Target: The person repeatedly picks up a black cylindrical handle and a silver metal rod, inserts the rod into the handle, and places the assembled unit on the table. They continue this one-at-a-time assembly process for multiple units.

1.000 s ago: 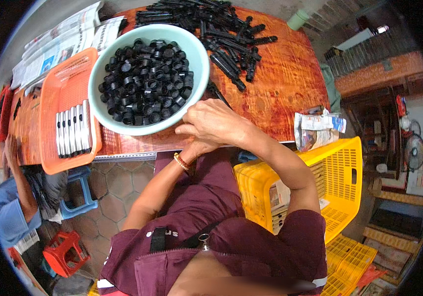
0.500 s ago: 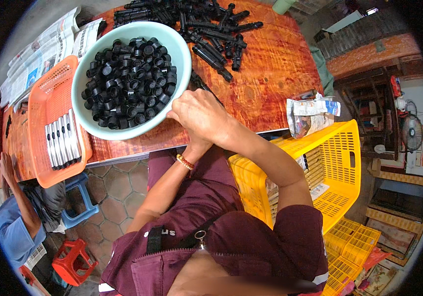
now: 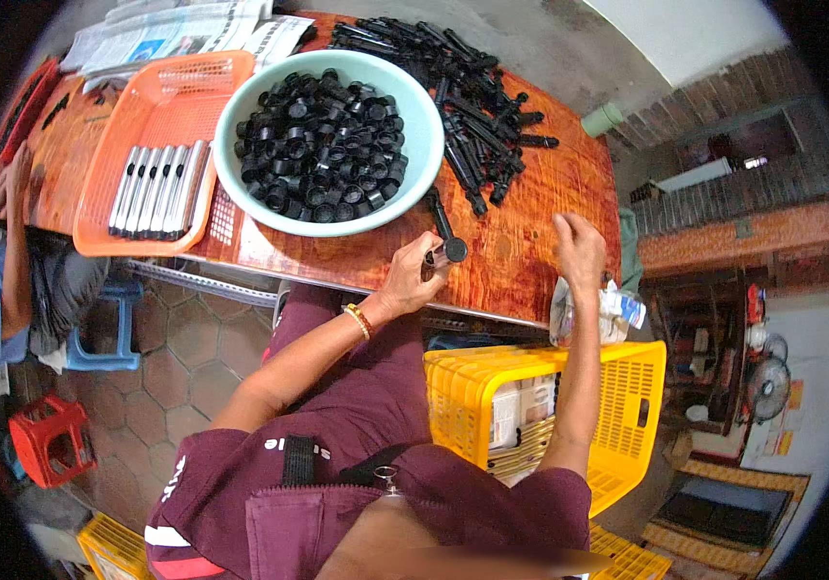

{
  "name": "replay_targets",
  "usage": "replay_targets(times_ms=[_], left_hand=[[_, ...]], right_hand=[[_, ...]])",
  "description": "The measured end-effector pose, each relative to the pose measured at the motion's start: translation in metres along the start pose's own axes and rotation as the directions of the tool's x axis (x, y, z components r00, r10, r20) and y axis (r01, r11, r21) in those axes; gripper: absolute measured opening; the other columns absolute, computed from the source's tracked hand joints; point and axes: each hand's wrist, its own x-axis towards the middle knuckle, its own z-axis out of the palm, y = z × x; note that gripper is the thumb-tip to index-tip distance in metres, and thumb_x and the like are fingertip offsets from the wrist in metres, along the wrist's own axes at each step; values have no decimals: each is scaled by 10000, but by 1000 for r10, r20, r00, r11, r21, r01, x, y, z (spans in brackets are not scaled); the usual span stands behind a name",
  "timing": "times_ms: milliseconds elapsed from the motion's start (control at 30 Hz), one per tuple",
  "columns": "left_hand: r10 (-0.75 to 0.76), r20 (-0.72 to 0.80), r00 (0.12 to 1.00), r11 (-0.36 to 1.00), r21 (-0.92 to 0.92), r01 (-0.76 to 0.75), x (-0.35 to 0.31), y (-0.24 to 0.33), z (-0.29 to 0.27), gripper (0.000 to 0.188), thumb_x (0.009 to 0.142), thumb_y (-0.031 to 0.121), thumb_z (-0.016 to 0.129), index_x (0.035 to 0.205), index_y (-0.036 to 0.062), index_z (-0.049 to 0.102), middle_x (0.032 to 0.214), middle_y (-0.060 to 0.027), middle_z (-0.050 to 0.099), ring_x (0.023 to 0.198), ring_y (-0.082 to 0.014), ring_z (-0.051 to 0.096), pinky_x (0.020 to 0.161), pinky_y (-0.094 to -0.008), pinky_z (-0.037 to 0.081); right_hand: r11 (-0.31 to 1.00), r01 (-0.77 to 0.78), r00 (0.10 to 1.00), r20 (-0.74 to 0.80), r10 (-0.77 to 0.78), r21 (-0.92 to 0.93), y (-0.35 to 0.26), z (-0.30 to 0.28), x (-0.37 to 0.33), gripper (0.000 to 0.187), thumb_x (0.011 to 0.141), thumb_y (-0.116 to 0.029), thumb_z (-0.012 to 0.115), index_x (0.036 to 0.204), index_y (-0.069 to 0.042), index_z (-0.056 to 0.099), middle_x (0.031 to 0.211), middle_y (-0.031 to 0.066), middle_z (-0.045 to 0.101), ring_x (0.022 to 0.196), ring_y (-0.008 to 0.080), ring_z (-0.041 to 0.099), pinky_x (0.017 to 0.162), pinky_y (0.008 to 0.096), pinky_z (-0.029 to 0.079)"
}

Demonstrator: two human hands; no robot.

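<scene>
My left hand (image 3: 413,278) is closed round a short tube with a round black cap (image 3: 454,249) on its end, at the table's front edge. Most of the tube is hidden by the fingers. Just behind the cap lies a black rod-shaped part (image 3: 440,211). My right hand (image 3: 581,253) is raised over the right side of the table, its fingers loosely bent, and I see nothing in it. To the left of my left hand stands a pale green bowl (image 3: 431,145) full of small black caps (image 3: 323,145). A pile of black rod-like parts (image 3: 477,116) lies behind and right of the bowl.
An orange basket (image 3: 96,208) with several silver tubes (image 3: 158,188) stands left of the bowl, newspapers (image 3: 168,34) behind it. A yellow crate (image 3: 468,406) stands below the table's front edge, near a crumpled bag (image 3: 613,314). A co-worker's hand (image 3: 16,174) is at far left.
My hands, together at the bowl's near rim before, are now apart. The right has moved right and away; the left shows a capped tube. The view has shifted, so the bowl sits farther right.
</scene>
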Motion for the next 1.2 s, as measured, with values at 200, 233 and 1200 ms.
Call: replay_targets(times_ms=[200, 233, 1200], left_hand=[[-31, 88, 996, 999, -15, 32, -3, 0, -6, 208, 759, 11, 611, 899, 9, 458, 771, -139, 470, 694, -321, 515, 625, -378, 423], [-39, 103, 994, 999, -21, 41, -3, -1, -6, 216, 759, 10, 612, 906, 9, 454, 777, -141, 468, 697, -324, 512, 626, -382, 421], [2, 87, 996, 999, 46, -6, -4, -8, -7, 228, 792, 8, 595, 963, 34, 446, 731, -93, 453, 645, -283, 493, 606, -362, 425]], right_hand=[[756, 38, 950, 258, 175, -653, 132, 12, 4, 294, 805, -288, 649, 997, -66, 675, 1121, 155, 627, 1029, 338, 590, 874, 449, 451], [673, 90, 935, 295, 197, -735, 150, 18, 3, 321, 793, -294, 657, 1036, -84, 663, 1115, 135, 636, 1038, 329, 592, 901, 455, 438], [532, -351, 931, 347, 112, 770, -16, -16, -24, 292, 841, -222, 699, 1048, -28, 634, 965, 48, 643, 858, 127, 601, 802, 294, 471]])
